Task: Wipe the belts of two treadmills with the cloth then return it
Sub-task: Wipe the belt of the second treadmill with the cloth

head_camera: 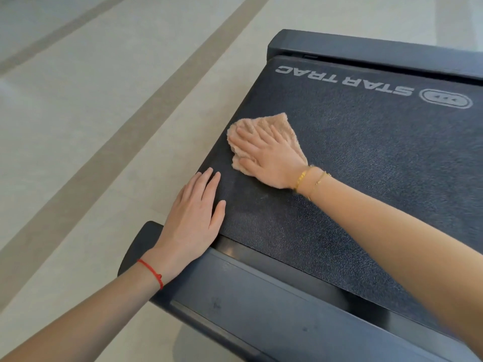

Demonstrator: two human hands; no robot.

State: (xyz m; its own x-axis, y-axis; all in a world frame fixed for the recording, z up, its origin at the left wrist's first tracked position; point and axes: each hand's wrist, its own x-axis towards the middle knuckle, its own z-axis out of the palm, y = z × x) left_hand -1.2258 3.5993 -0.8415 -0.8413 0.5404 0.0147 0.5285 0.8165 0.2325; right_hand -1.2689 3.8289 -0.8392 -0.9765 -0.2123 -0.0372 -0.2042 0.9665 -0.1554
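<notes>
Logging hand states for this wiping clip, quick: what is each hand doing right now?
Left hand: open, flat on the treadmill belt, holding nothing.
Right hand: open, fingers straight, pressing the peach cloth onto the belt.

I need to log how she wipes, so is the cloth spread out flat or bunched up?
Bunched. The cloth lies crumpled in an uneven wad on the belt, pressed down by the flat right hand.

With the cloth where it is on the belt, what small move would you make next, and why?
Probably slide the right hand, flat on the cloth, toward the logo: the cloth sits near the belt edge, with most of the belt beyond it. The left hand braces flat.
</notes>
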